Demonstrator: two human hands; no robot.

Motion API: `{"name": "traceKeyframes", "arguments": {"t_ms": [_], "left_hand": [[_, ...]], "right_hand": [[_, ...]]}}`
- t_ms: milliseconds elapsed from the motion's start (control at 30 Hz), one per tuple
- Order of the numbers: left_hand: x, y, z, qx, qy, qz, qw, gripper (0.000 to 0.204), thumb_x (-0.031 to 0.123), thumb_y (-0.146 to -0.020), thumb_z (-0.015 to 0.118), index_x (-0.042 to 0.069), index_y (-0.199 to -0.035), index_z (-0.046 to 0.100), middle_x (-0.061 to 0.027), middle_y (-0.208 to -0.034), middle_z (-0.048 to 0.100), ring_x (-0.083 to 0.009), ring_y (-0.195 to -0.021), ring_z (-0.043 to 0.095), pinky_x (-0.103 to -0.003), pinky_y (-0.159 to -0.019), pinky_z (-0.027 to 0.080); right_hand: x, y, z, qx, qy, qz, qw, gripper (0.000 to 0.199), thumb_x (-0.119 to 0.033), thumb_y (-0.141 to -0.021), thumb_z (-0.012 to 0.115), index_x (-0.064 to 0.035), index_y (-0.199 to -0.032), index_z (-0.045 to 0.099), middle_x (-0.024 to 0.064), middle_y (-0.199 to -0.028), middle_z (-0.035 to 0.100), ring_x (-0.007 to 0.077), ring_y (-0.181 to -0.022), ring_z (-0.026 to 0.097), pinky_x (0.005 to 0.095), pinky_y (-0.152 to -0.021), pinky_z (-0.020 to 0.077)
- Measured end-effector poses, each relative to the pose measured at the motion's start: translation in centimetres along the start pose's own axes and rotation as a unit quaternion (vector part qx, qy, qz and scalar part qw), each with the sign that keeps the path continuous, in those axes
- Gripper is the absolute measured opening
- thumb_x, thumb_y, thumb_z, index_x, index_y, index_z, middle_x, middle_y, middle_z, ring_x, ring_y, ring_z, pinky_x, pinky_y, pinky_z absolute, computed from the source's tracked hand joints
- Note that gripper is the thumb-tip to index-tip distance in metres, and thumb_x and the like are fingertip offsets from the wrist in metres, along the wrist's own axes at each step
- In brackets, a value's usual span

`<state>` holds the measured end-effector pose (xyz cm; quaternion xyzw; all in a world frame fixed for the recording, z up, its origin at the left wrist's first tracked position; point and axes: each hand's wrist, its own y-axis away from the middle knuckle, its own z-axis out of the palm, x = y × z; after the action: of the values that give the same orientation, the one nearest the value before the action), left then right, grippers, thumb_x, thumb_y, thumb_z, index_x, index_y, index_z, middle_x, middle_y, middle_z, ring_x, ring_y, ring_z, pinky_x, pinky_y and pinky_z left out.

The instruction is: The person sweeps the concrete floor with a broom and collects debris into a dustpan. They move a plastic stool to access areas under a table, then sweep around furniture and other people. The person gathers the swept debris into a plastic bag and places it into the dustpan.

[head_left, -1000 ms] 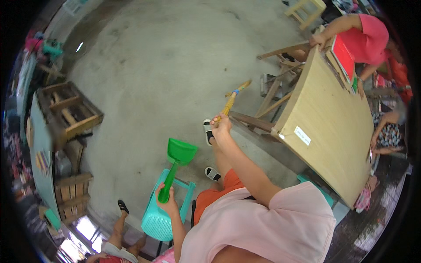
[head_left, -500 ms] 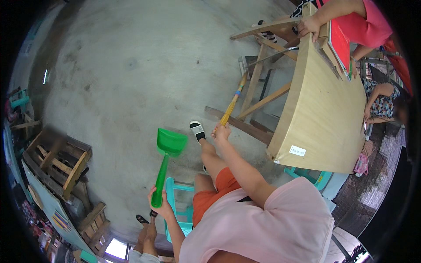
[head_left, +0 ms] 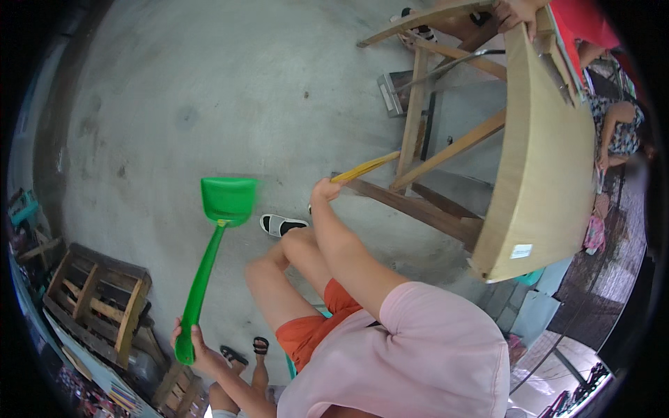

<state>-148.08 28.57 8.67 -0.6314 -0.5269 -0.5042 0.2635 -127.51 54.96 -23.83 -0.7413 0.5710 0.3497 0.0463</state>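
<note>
- Our yellow stick (head_left: pixel 366 168) reaches the legs on the left side of the desk (head_left: pixel 550 174); we could knock or snag its far end on the upright wooden leg (head_left: pixel 412 104) if the right wrist swings that way. We cannot tell whether they touch.
- The green dustpan (head_left: pixel 228 200) hangs over the floor well left of the desk; because we grip its handle near the end, the scoop could tip or veer into our slippered foot (head_left: pixel 284 225), which lies between pan and desk.
- Our right hand (head_left: pixel 326 189), just left of the desk's lower rail, has its fingers clamped on the stick, forearm stretched forward.
- Our left hand (head_left: pixel 191 343), the farther from the desk, has its fingers wrapped around the dustpan's handle, forearm angled out to the left.
</note>
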Motion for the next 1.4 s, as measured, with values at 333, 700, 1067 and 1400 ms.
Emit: {"name": "traceKeyframes", "arguments": {"t_ms": [333, 700, 1067, 1400], "left_hand": [[-6.0, -6.5, 0.1, -0.032, -0.109, 0.147, 0.983, 0.027, -0.004, -0.075, 0.058, 0.001, -0.1, 0.048, -0.0152, -0.119, 0.047, -0.0261, -0.108, 0.046, -0.037, -0.094, 0.037], [-1.5, -5.7, -0.6, -0.111, -0.091, 0.118, 0.983, 0.027, -0.007, -0.069, 0.06, 0.002, -0.093, 0.051, -0.0157, -0.113, 0.051, -0.0252, -0.105, 0.048, -0.036, -0.092, 0.036], [-1.6, 0.6, -0.6, -0.083, -0.021, 0.033, 0.996, 0.027, -0.008, -0.068, 0.06, 0.002, -0.091, 0.051, -0.0161, -0.111, 0.053, -0.0242, -0.101, 0.051, -0.035, -0.088, 0.041], [-1.0, 4.7, 0.6, -0.086, -0.031, 0.013, 0.996, 0.03, -0.006, -0.066, 0.062, 0.003, -0.093, 0.052, -0.0159, -0.111, 0.052, -0.0239, -0.102, 0.05, -0.034, -0.088, 0.04]], "right_hand": [[3.5, -14.8, 0.5, -0.127, 0.102, -0.017, 0.987, 0.045, -0.007, -0.069, 0.054, 0.0025, -0.113, 0.047, 0.0246, -0.095, 0.059, 0.0373, -0.09, 0.057, 0.0424, -0.079, 0.0449], [1.3, 3.6, -22.7, -0.463, -0.008, -0.023, 0.886, 0.059, -0.004, -0.068, 0.06, -0.0127, -0.125, 0.046, 0.0024, -0.06, 0.05, 0.0146, -0.04, 0.047, 0.03, -0.036, 0.036], [-8.0, -9.4, -9.0, -0.39, -0.124, 0.085, 0.908, 0.01, -0.002, -0.075, 0.054, -0.004, -0.085, 0.051, 0.0026, -0.057, 0.043, 0.0129, -0.041, 0.041, 0.0299, -0.034, 0.033], [-4.3, 1.1, -17.3, -0.561, 0.175, -0.225, 0.777, 0.055, -0.003, -0.066, 0.058, -0.015, -0.119, 0.053, 0.0054, -0.06, 0.052, 0.0142, -0.046, 0.049, 0.0304, -0.04, 0.0374]]}}
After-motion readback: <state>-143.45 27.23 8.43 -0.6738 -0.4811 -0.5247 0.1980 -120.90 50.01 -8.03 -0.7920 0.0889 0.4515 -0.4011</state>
